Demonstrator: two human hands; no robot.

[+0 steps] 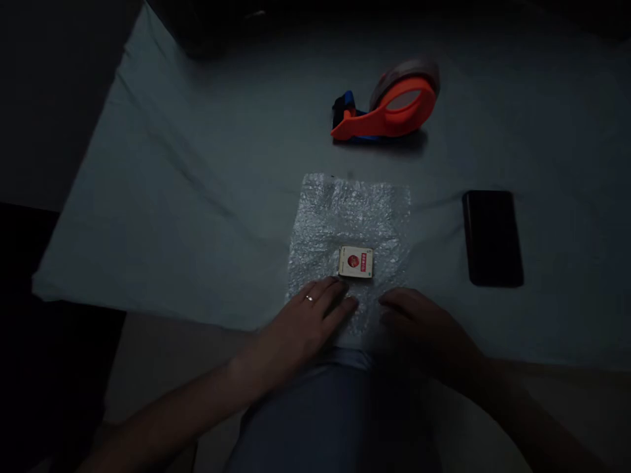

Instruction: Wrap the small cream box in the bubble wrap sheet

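Note:
A sheet of bubble wrap (355, 213) lies spread on the cloth-covered table. On its lower half sits a small, pale, flat box (355, 263) with a red round mark and a red label. My left hand (315, 312), with a ring on one finger, rests on the wrap just below the box, fingers stretched out and apart. It holds nothing. Beside the wrap's lower right edge is my right hand (419, 322), its fingers loosely bent and dim in shadow. Nothing shows in its grasp, and I cannot tell whether its fingertips touch the wrap.
An orange and blue tape dispenser (389, 115) with a roll of tape stands beyond the wrap. To the right lies a black phone-like slab (493, 238). The pale tablecloth (207, 171) is wrinkled, and its front edge runs just below my hands. The lighting is dim.

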